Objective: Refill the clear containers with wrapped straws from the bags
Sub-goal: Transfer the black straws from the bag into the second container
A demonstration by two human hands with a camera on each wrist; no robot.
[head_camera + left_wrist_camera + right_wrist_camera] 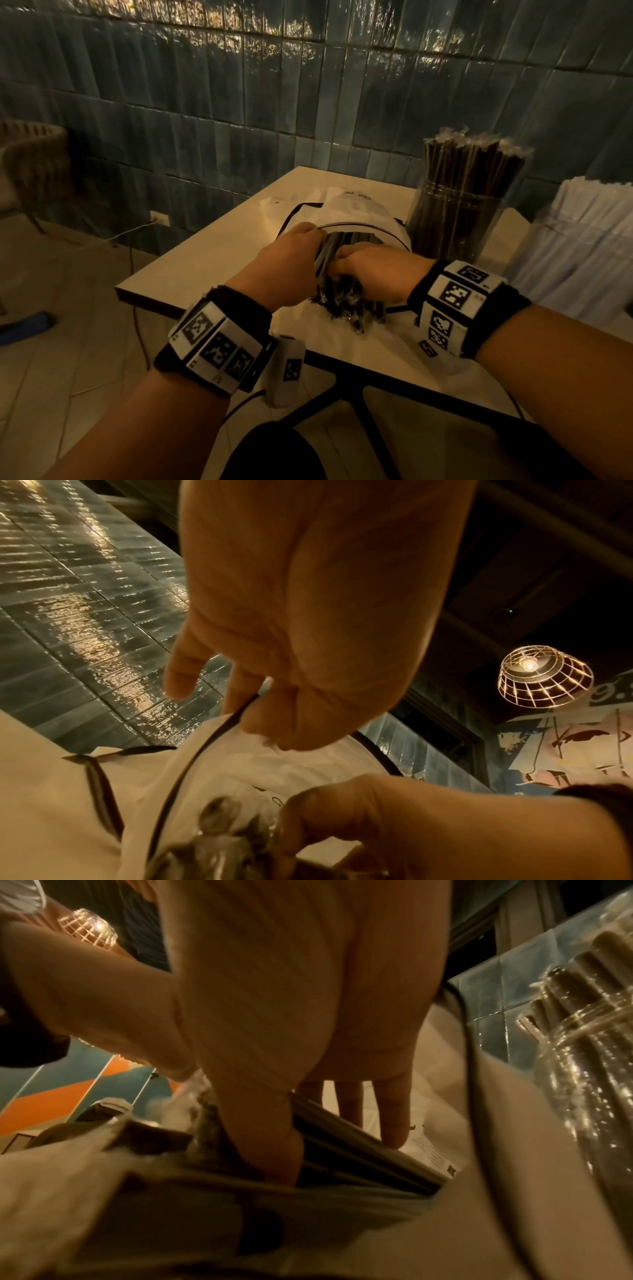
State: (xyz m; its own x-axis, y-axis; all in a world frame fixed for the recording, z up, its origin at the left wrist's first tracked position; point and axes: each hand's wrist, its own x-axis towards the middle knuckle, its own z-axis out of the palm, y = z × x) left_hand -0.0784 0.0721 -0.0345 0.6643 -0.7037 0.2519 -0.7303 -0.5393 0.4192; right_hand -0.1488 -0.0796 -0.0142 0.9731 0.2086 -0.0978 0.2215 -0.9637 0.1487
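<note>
A white bag with black trim [363, 212] lies on the cream table [212, 260], its mouth towards me. A bundle of dark wrapped straws [346, 301] sticks out of that mouth. My left hand [310, 231] pinches the bag's trimmed rim [219, 731] and holds it up, as the left wrist view shows of the hand [250, 710]. My right hand [342, 265] grips the straw bundle at the bag's mouth. In the right wrist view my right hand [325, 1145] has its thumb over the dark straws [359, 1153] and its fingers behind them. A clear container [455, 219] packed with dark straws stands upright just right of the bag.
A second clear container [579, 246] of white wrapped straws stands at the table's right edge. A tiled wall [239, 102] runs close behind the table. At far left are a chair [34, 171], a cable on the floor [132, 260] and a blue object [27, 327].
</note>
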